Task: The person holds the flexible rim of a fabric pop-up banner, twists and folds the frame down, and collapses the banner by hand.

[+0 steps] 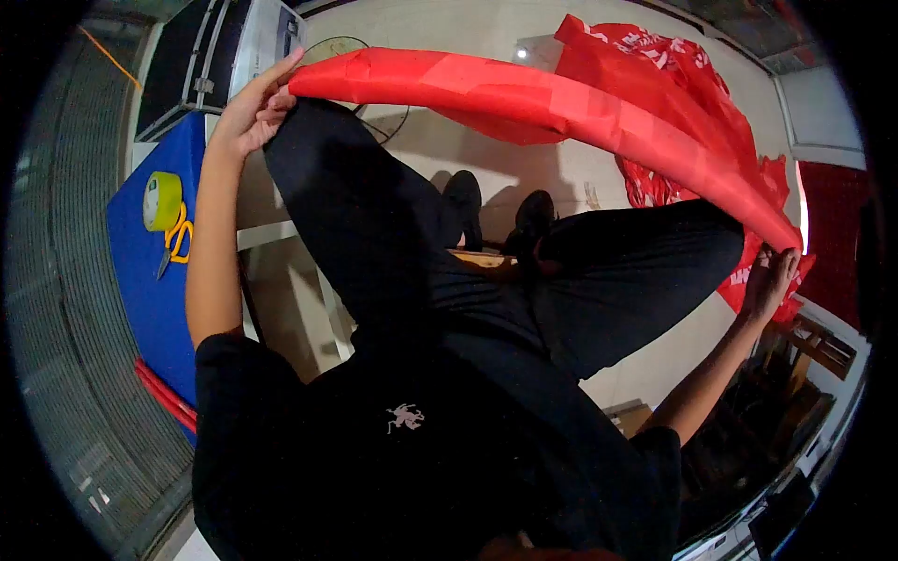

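Red sheet [608, 126] with white markings, creased, one edge folded into a long band, held out at both ends in a shallow arch, crumpled part draping onto the pale floor [440, 145]

1. Blue tabletop [140, 280], left side.
2. Yellow-green tape roll [162, 200], lying on it.
3. Scissors [175, 246], orange handles, right by the roll.
4. Red rods [166, 396], on the blue near its lower edge.
5. Black case [173, 86], metal edging, near the tabletop's far end.
6. Thin dark cable [408, 114], looped on pale floor [449, 28].
7. Ribbed grey panel [56, 280], far left.
8. Orange cord [110, 58], upper left.
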`<state>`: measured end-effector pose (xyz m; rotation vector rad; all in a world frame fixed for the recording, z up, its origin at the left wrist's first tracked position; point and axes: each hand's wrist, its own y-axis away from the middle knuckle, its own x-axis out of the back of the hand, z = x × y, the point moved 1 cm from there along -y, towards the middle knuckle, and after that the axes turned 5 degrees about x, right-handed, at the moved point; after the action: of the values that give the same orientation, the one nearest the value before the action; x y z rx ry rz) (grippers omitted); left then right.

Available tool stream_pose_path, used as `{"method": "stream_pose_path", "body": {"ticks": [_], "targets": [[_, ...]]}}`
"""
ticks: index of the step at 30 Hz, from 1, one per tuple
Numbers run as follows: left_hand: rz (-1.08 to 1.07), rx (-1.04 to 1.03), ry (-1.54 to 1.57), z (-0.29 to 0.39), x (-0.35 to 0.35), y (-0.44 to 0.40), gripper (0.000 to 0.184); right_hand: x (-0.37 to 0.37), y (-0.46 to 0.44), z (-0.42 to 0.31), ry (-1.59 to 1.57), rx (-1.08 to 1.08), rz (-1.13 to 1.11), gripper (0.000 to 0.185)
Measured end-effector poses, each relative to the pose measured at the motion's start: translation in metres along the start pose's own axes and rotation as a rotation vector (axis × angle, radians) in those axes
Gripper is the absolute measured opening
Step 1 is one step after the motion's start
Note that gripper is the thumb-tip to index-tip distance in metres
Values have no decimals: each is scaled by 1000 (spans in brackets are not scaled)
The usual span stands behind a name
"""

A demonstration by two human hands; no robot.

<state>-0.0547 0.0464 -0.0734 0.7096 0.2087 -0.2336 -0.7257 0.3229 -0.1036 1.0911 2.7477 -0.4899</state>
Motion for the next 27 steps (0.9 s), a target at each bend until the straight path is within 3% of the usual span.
{"method": "stream_pose_path", "body": {"ticks": [7,10,12,17,18,20,22,23,26,27], "targets": [[-5,-44,-39,0,-4,-1,21,3,-6,-3,-34,28,-2,41],[87,-192,-51,-2,-12,0,20,9,-12,-4,-246,-339,-173,37],[76,-268,-139,-2,-10,-1,24,-9,1,-11,1468,316,-562,50],[230,-373,-250,-3,-27,2,21,20,-1,10,1414,337,-495,64],[247,-397,-217,-4,-29,2,21,21,-2,15,1063,134,-335,63],[245,-380,-175,-1,-22,-3,25,24,-4,20,706,-58,-175,62],[237,-359,-136,1,-18,-4,30,-12,9,4,1031,124,-235,57],[234,-274,-191,0,-16,-5,33,-7,6,4,1034,122,-232,57],[230,-149,-254,0,-19,-5,36,5,-3,4,1256,475,-471,54],[230,-109,-261,-1,-20,-6,36,2,-3,1,1408,661,-402,50]]}}
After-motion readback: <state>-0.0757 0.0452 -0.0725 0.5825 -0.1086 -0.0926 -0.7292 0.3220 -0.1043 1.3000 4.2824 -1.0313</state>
